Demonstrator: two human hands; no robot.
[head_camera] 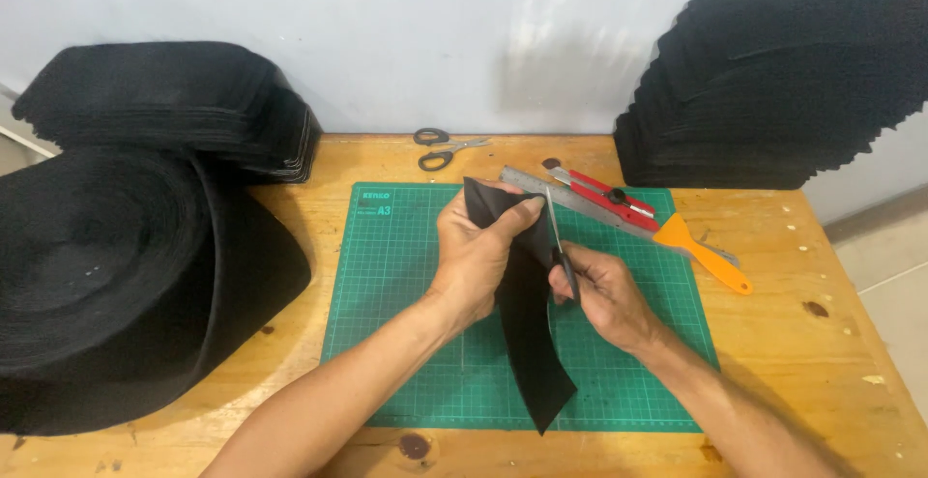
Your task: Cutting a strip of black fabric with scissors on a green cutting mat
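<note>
Light wooden table (773, 362), its surface knotted and stained. On its left end, a large roll of black felt-like fabric (106, 275); behind that, a stack of cut black fabric pieces (174, 101). At the far right corner, a second, taller stack of black fabric pieces (773, 82) against the pale wall.

Centre of table: green gridded cutting mat (406, 323). Above it, a long black fabric strip (527, 333) held upright, its lower pointed end hanging down over the mat's near edge. Left hand (478, 256) closed on the strip's upper part, thumb across the top edge. Right hand (604, 294) closed around the handles of a pair of small scissors (559, 241), blades pointing up along the strip's right edge.

On the mat's far right: steel ruler (580, 202), orange plastic scraper (701, 254), red utility knife (604, 191). Beyond the mat, dark-handled scissors (443, 147) lying flat.
</note>
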